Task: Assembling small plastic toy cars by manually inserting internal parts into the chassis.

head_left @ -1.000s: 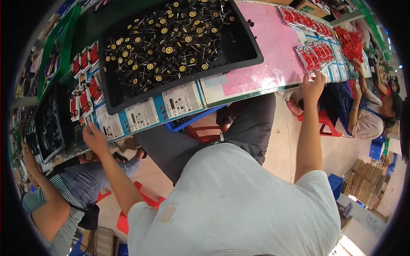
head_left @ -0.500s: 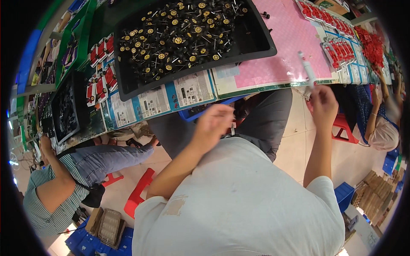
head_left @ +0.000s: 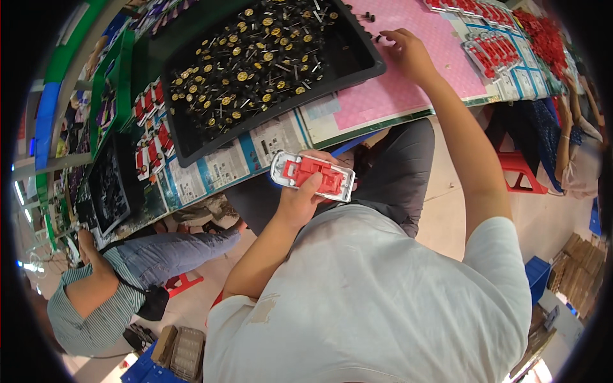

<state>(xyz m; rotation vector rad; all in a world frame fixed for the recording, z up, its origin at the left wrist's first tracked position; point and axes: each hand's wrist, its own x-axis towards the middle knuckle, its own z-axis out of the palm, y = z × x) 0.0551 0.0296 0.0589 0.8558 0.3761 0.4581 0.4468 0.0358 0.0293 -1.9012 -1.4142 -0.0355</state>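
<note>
In front of my waist, my left hand (head_left: 299, 199) is closed around a toy car body (head_left: 319, 177) in red and white, the thumb lying across its hollow red face. My right hand (head_left: 407, 54) is stretched far forward over the pink mat (head_left: 365, 104). Its fingertips pinch at a small black wheel axle (head_left: 377, 39) beside the large black tray (head_left: 281, 101). Heaped in that tray are many wheel axles (head_left: 242, 76), black with yellow hubs and metal rods. Another loose axle (head_left: 368, 17) lies beyond my right fingertips.
Rows of red and white car bodies (head_left: 493, 53) lie on the right, with a red pile of parts (head_left: 539, 39) beyond. More car bodies (head_left: 153, 154) stand left of the tray. A striped-shirted person (head_left: 89, 313) sits at left, another person (head_left: 584, 163) at right. A red stool (head_left: 520, 172) stands on the floor.
The toy car body is now in my left hand, which held nothing visible before. My right hand has moved forward and left to the loose axle. The white thing near it is gone from there.
</note>
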